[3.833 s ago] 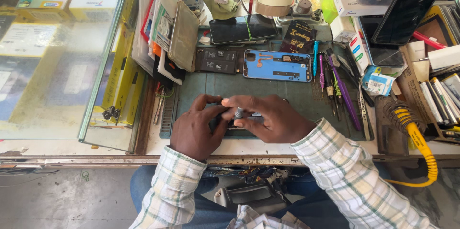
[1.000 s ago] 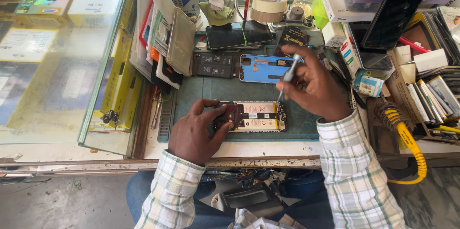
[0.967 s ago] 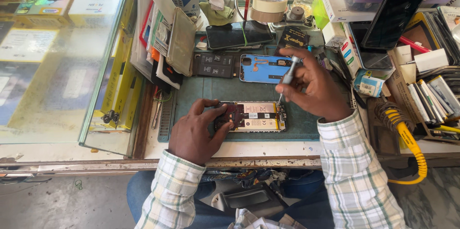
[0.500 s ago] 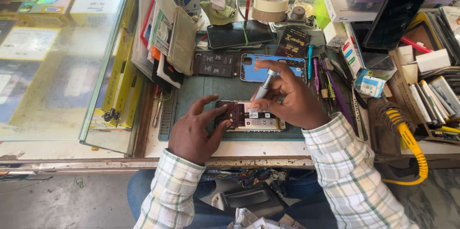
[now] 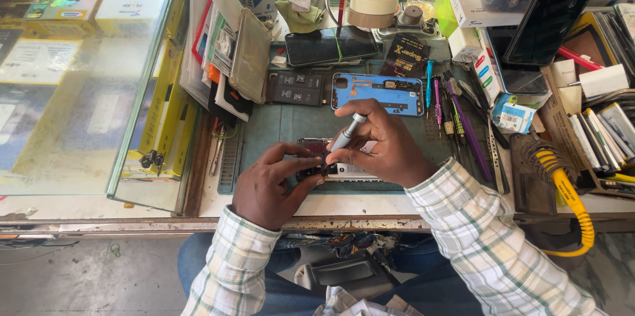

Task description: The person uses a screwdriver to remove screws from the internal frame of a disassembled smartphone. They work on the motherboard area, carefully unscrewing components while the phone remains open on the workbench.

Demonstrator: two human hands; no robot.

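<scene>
An opened phone [image 5: 344, 170] lies on the green work mat [image 5: 278, 127], mostly covered by my hands. My left hand [image 5: 271, 183] pinches the phone's left end and steadies it. My right hand [image 5: 383, 147] holds a silver screwdriver [image 5: 348, 132], its tip pointing down onto the phone's left part. A blue phone back frame [image 5: 380, 94] lies just beyond my right hand, with a dark phone part [image 5: 294, 88] to its left.
Several screwdrivers and tweezers [image 5: 456, 114] lie in a row right of the mat. A yellow coiled cable [image 5: 569, 197] sits at the right edge. A black phone [image 5: 331, 45], tape rolls [image 5: 370, 6] and boxes crowd the back. A glass display case [image 5: 86, 84] stands at left.
My right hand came back from the tool row on the right with the silver screwdriver and brought its tip down onto the phone. My left hand stayed on the phone.
</scene>
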